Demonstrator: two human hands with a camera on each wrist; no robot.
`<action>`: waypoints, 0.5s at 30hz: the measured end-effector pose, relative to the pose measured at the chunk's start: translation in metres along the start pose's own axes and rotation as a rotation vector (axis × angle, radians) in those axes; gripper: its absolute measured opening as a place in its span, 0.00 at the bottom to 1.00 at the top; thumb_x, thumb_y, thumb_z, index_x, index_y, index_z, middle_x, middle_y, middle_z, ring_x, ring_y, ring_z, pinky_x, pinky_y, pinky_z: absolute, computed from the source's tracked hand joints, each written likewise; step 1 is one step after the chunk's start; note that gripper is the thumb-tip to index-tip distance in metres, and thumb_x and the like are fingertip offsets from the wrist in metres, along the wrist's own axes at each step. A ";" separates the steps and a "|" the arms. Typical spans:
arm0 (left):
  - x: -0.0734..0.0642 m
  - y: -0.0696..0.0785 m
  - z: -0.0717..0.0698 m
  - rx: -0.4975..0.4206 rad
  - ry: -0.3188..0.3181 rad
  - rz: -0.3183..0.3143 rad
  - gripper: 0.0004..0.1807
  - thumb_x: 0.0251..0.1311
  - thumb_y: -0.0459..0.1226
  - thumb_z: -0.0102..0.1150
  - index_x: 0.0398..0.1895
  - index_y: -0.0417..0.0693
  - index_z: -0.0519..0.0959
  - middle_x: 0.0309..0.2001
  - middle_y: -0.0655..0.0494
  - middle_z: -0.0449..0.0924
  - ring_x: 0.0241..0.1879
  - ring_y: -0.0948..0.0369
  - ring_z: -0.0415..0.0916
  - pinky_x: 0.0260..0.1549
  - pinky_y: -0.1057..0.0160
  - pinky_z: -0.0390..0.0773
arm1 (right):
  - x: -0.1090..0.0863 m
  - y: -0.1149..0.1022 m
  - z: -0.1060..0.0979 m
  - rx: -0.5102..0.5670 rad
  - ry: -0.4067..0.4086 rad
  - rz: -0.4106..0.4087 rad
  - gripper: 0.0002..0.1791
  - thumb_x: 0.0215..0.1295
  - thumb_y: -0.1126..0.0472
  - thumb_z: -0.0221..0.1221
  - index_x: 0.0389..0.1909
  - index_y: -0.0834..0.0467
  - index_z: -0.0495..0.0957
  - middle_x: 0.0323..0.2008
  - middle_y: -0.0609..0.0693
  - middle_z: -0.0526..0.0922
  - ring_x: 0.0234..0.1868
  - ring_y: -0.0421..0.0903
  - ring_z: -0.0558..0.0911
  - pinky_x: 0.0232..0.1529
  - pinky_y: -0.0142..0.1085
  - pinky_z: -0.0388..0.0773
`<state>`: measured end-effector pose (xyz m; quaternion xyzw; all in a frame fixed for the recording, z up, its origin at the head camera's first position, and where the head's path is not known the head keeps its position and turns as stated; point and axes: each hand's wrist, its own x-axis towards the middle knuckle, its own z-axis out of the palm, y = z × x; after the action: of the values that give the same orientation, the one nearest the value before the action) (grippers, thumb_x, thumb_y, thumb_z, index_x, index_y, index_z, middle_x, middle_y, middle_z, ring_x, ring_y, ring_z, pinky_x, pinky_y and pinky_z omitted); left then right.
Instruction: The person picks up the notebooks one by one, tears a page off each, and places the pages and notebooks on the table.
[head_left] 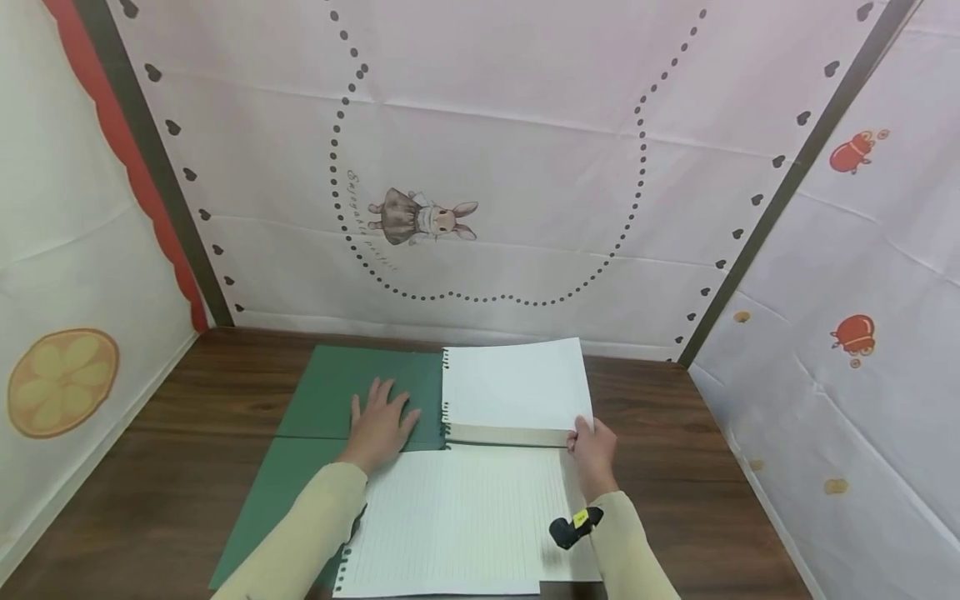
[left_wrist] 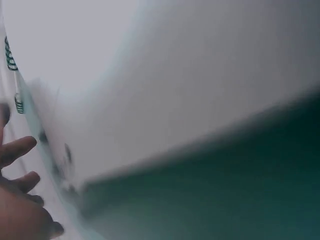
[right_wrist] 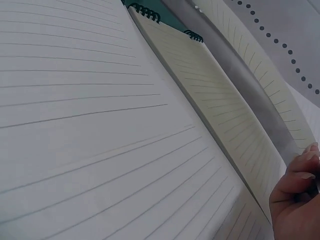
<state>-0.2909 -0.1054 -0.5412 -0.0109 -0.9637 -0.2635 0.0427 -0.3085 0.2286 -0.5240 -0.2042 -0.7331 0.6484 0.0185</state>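
Observation:
A spiral-bound notebook with a green cover (head_left: 337, 379) lies open at the back of the table. My left hand (head_left: 380, 427) rests on that cover with its fingers spread; the left wrist view shows its fingers (left_wrist: 20, 150) at the left edge. At the front right corner of the notebook, my right hand (head_left: 592, 450) pinches a page (head_left: 517, 383) between thumb and fingers. In the right wrist view the page (right_wrist: 260, 65) stands raised and curved above the lined pages (right_wrist: 215, 95) beneath it. Lined loose sheets (head_left: 457, 525) lie in front, under my forearms.
A second green panel (head_left: 288, 475) lies to the left, partly under the sheets and my left sleeve. Dark wooden tabletop (head_left: 180, 475) shows on both sides. A printed cloth wall (head_left: 517, 208) rises right behind the notebook, with more cloth (head_left: 847, 400) at the sides.

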 end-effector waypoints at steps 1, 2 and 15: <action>0.001 0.001 0.000 -0.026 0.016 0.003 0.27 0.72 0.52 0.44 0.63 0.42 0.73 0.74 0.38 0.53 0.76 0.39 0.40 0.67 0.28 0.37 | -0.001 0.000 0.002 -0.001 0.001 -0.003 0.12 0.75 0.60 0.46 0.39 0.64 0.72 0.25 0.47 0.73 0.25 0.38 0.71 0.26 0.29 0.70; 0.002 0.004 0.000 -0.061 0.026 -0.001 0.27 0.74 0.52 0.40 0.61 0.41 0.74 0.73 0.38 0.54 0.76 0.40 0.40 0.68 0.30 0.37 | -0.001 0.000 0.004 -0.002 0.003 -0.007 0.12 0.75 0.60 0.47 0.38 0.64 0.72 0.25 0.47 0.73 0.24 0.39 0.71 0.26 0.29 0.70; 0.008 0.025 -0.022 -0.418 -0.153 -0.164 0.35 0.69 0.62 0.40 0.44 0.40 0.81 0.75 0.39 0.51 0.74 0.37 0.46 0.69 0.36 0.54 | -0.004 0.002 0.028 0.002 -0.024 -0.021 0.13 0.75 0.59 0.47 0.34 0.62 0.72 0.24 0.47 0.75 0.24 0.39 0.73 0.27 0.29 0.72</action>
<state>-0.2964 -0.0956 -0.5090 0.0390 -0.8862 -0.4584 -0.0552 -0.3128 0.2010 -0.5300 -0.1888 -0.7349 0.6512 0.0166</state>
